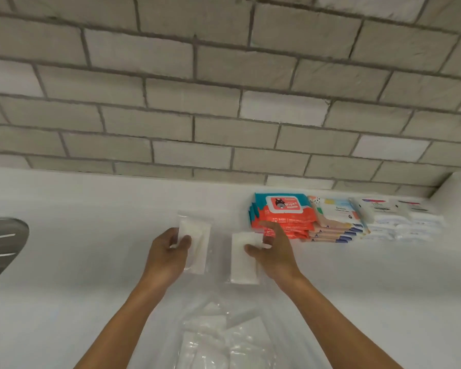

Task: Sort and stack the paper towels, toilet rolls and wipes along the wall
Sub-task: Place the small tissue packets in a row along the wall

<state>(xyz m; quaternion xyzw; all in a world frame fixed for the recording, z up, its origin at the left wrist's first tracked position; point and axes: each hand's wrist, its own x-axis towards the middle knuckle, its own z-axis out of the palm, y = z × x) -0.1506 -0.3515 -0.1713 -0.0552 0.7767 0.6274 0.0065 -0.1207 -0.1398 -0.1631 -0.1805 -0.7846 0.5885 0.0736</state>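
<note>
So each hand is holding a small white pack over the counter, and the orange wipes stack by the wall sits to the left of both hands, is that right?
Not quite. The head view shows the orange wipes stack by the wall to the right of both hands, not the left. The rest holds: the left hand and the right hand each hold a small white pack over the counter.

white counter point(91, 262), stacked wipes point(285, 217)

The metal object point(3, 251) at the left is cut off by the picture edge. The clear bag point(224, 339) nearest the camera runs off the bottom edge, contents indistinct. Labels on the far right white packs point(407, 219) are too blurred to read.
</note>
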